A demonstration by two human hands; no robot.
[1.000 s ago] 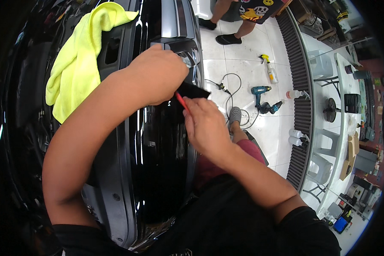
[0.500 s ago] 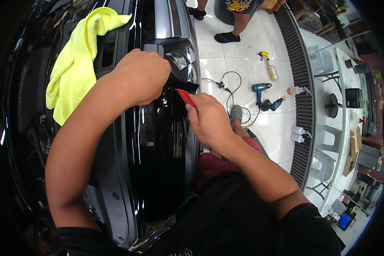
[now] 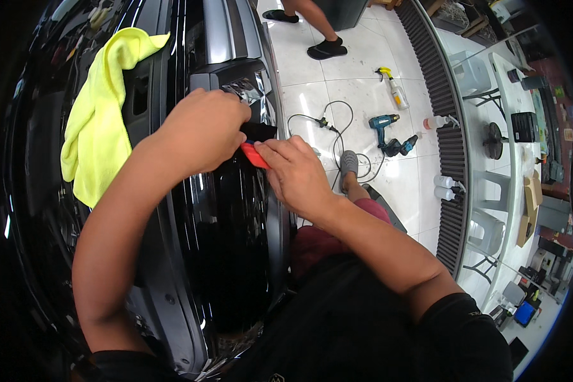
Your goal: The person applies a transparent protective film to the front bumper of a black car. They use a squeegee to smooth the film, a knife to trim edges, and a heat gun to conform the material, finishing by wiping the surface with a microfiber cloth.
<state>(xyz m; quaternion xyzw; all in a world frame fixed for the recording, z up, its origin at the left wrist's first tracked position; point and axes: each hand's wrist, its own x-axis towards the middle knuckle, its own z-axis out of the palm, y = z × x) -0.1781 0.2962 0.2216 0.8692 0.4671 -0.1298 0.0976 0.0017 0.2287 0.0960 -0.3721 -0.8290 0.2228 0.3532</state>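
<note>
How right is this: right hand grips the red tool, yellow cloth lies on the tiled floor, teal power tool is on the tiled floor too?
One error: the yellow cloth lies on the black car, not the floor, as the head view shows. The rest is right: the right hand grips the red tool, and the teal power tool is on the tiled floor.

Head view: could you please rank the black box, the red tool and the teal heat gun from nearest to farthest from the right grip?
1. Red tool, held in the right grip, showing at its left side.
2. Teal heat gun, on the tiled floor to the right.
3. Black box, farther right, on the white table.
</note>
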